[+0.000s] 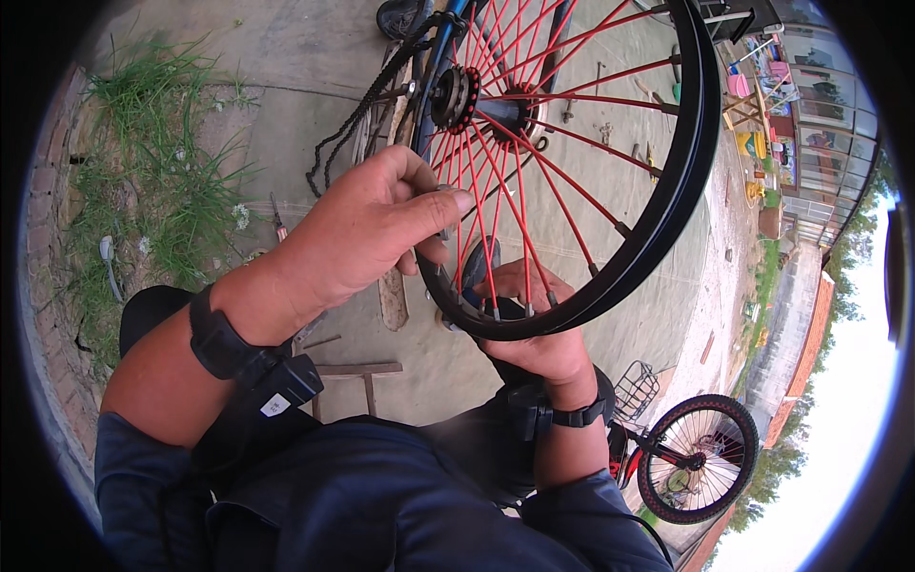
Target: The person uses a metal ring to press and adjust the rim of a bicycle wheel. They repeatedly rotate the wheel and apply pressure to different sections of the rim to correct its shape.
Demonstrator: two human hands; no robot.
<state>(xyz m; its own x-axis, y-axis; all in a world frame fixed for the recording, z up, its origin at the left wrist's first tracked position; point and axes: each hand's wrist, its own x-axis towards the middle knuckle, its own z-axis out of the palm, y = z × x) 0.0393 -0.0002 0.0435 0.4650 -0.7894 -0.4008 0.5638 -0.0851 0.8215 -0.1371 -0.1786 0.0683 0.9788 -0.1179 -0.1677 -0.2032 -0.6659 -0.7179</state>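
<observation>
A bare bicycle wheel rim [703, 114], black and without a tyre, stands before me, laced with red spokes [564, 181] to a dark hub [505, 112]. My right hand [548, 334] grips the lower part of the rim; its fingers reach behind and among the spokes, partly hidden. Close by the rim's left side is my left hand [381, 214], its fingers curled and thumb bent in a pinch. Whatever lies between those fingertips, if anything, is too small to make out. A black chain [345, 133] hangs left of the hub, beside a blue frame tube [440, 57].
Grass [157, 143] grows at the left by a brick edge. A screwdriver-like tool [277, 217] lies near it. A small wooden stand [357, 369] is below my left hand. Another bicycle's tyred wheel [698, 459] and a wire basket [637, 389] are at the lower right.
</observation>
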